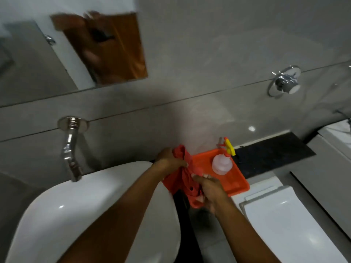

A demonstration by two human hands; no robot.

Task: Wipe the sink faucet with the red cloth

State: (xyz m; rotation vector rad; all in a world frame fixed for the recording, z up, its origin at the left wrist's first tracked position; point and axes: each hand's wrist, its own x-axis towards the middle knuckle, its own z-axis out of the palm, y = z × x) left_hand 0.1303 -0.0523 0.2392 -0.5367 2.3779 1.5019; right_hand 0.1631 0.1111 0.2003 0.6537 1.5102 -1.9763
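The white sink [79,215] filled the lower left, its near edge cut off by the frame and largely covered by your forearms. Above it the chrome faucet [69,150] projected from the grey wall, well apart from both hands and, as far as could be judged, not yet wiped. To the right, an orange tray [239,184] rested on the dark worktop [273,154], carrying a clear spray bottle [221,164] with a yellow trigger. The red cloth [187,179] hung bunched between your hands, over the tray's left edge beside the sink. Your left hand [169,158] was closed in a grip on the cloth's upper fold; your right hand [210,190] was clamped on its lower part. The task appeared to be at its start: cloth in hand, the wiping itself remaining. Motion blur softened everything; the cloth's folds and the mirror's reflection were hard to make out.
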